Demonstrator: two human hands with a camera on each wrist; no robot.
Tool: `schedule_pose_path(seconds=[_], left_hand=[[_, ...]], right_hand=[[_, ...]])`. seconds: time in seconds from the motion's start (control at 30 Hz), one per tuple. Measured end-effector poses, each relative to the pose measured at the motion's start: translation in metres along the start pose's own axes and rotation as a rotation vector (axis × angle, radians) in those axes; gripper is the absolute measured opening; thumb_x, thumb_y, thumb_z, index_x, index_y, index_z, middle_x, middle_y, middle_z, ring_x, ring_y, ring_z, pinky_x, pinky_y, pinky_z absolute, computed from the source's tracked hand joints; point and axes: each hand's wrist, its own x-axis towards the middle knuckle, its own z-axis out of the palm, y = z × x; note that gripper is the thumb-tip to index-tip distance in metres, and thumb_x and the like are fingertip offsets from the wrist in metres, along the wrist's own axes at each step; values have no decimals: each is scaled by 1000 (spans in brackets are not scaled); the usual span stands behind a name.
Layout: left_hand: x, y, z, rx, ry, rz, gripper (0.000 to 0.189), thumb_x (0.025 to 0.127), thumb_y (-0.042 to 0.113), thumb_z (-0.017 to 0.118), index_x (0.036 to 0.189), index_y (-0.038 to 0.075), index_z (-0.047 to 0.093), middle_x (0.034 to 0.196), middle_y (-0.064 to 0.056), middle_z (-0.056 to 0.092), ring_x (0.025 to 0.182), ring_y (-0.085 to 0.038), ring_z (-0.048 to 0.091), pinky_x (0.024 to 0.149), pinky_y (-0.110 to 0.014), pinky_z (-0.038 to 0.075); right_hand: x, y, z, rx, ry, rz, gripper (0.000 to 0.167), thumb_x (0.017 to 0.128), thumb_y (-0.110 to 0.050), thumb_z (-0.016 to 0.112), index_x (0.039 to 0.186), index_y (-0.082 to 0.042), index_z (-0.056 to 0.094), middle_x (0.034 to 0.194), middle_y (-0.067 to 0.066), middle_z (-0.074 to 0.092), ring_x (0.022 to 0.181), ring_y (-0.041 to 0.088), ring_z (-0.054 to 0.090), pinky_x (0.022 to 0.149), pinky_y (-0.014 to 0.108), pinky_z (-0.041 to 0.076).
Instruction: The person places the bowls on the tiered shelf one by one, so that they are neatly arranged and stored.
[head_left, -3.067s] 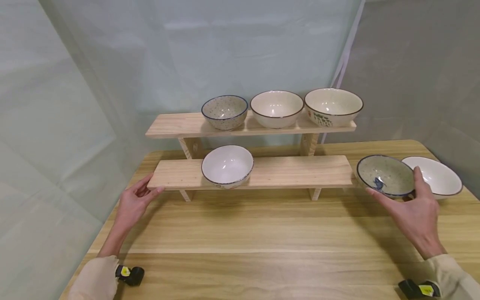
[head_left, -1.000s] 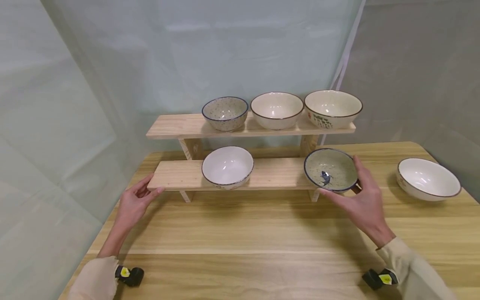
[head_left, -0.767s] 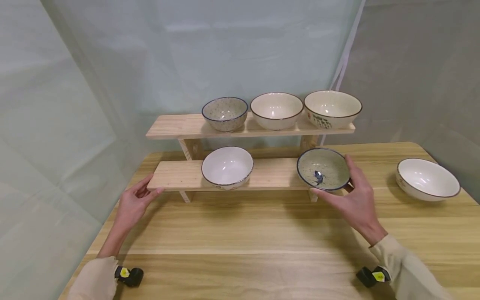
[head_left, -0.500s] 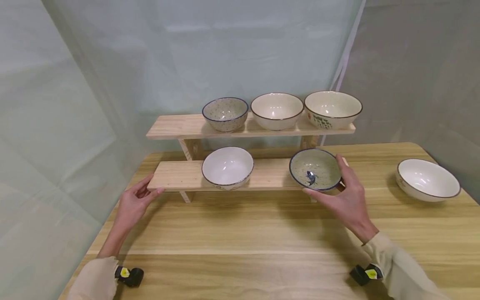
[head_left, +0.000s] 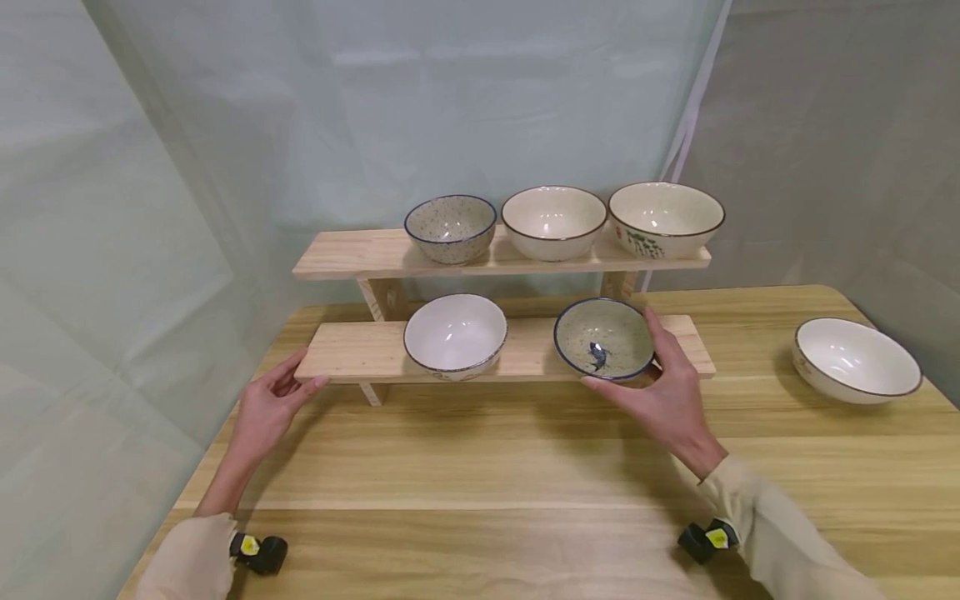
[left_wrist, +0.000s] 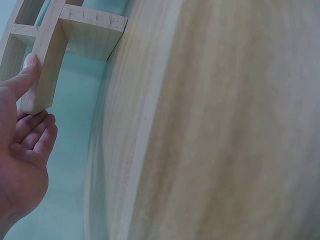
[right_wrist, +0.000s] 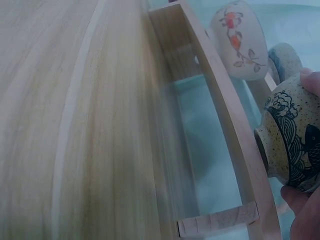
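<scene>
My right hand (head_left: 667,408) grips a grey-green bowl (head_left: 618,333) with a blue rim and a small blue fish inside, thumb at the near side and fingers round its right. The bowl is over the right half of the lower board (head_left: 352,350) of a two-step wooden rack; in the right wrist view its speckled outside (right_wrist: 280,132) shows dark wave patterns, its foot right at the board. The left hand (head_left: 262,412) holds the left end of that lower board, thumb on its front edge. To the left of the gripped bowl, a white bowl (head_left: 456,333) stands on the same board.
On the upper board (head_left: 345,250) stand a speckled grey bowl (head_left: 450,229) and two cream bowls (head_left: 553,221) (head_left: 666,218) with brown rims. Another white bowl (head_left: 855,358) sits on the wooden table (head_left: 480,475) at the right. Pale curtains (head_left: 487,100) hang behind and beside the table.
My right hand has carried the grey-green bowl leftward, from beside the white bowl at the right to over the lower board. The left hand has stayed at the board's end.
</scene>
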Motion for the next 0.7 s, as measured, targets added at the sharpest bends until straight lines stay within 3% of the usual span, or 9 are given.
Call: schedule_pose_path(seconds=[0.2,0.37,0.6,0.7], left_hand=[[0,0,0,-5,-1,6,71,101,25,72,155,-8,39,146,-34,49,132,-40,52,85,-6,46],[0,0,0,-12,1,2,70,101,24,72,154,-8,40,146,-33,49,132,-39,51,86,-6,47],[0,0,0,-21,-2,4,69,102,24,71,154,-10,40,147,-33,47,134,-43,48,87,-6,46],[0,0,1,-20,-2,2,69,102,24,71,154,-9,39,148,-33,47,134,-43,48,87,-6,46]], right_hand=[[2,0,5,-9,-27,25,116,69,-8,98,162,2,28,160,25,35,132,38,48,95,10,44],[4,-1,10,-22,-41,35,114,70,-12,98,161,2,30,157,24,39,130,36,49,96,11,45],[5,-4,15,-61,-64,57,116,71,-18,98,163,-3,29,157,21,41,132,35,49,103,44,49],[6,-4,18,-52,-65,64,115,72,-17,98,163,-1,29,157,23,40,134,36,48,104,50,48]])
